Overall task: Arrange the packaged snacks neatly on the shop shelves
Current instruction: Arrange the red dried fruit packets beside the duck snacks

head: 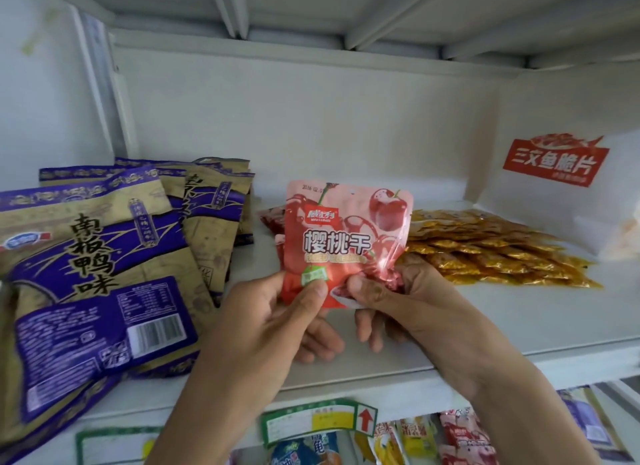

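Snack pouch, pink-red glossy plastic with cherry print (346, 236): held upright above the white shelf board (519, 312), front face toward the camera, between both hands. Left hand (273, 312): thumb and fingers pinch the lower left corner. Right hand (408, 301): fingers curl round the lower right corner, crumpling it slightly.

Neighbouring stock: purple-and-gold flat foil packets (104, 256), overlapped in a loose pile on the left; small red sachets (273, 218) just behind the pouch; gold foil sachets (485, 246), heaped at right; white bag with red label (561, 187), leaning at the far right. Green-edged price tag (318, 419) on the shelf lip.

Step in hand, by judgement: positioning one pouch for placement. Next move likely calls for setting it down in the bare middle strip, face forward, clear of both piles.
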The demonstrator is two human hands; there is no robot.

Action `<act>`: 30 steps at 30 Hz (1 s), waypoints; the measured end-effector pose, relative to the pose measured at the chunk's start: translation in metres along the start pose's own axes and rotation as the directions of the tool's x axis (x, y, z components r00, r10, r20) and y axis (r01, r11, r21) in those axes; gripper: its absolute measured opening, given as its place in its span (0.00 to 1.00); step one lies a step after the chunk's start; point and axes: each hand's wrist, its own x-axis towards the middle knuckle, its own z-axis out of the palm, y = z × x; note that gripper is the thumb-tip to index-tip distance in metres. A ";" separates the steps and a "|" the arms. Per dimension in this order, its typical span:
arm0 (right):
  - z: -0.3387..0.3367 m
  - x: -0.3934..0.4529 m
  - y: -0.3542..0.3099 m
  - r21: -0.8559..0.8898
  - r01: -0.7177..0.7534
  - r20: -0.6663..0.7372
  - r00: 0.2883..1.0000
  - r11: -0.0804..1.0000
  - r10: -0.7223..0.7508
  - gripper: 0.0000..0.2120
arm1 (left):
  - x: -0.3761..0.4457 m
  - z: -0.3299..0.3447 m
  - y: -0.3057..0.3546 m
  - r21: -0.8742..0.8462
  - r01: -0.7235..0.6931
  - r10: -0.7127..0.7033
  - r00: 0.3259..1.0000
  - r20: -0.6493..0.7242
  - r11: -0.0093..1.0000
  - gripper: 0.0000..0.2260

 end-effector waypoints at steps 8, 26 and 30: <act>-0.010 -0.007 0.000 0.019 -0.012 0.056 0.998 1.000 0.011 0.24 | -0.003 0.000 0.001 -0.027 -0.030 0.028 0.996 -0.084 0.999 0.16; -0.008 -0.007 0.006 -0.020 0.007 -0.013 1.000 1.000 -0.007 0.25 | -0.005 -0.006 0.003 -0.111 -0.009 0.010 1.000 0.009 0.994 0.13; -0.010 -0.008 0.004 -0.026 0.007 0.035 0.999 1.000 -0.006 0.25 | -0.006 -0.005 0.006 -0.107 -0.009 0.008 1.000 -0.014 0.994 0.13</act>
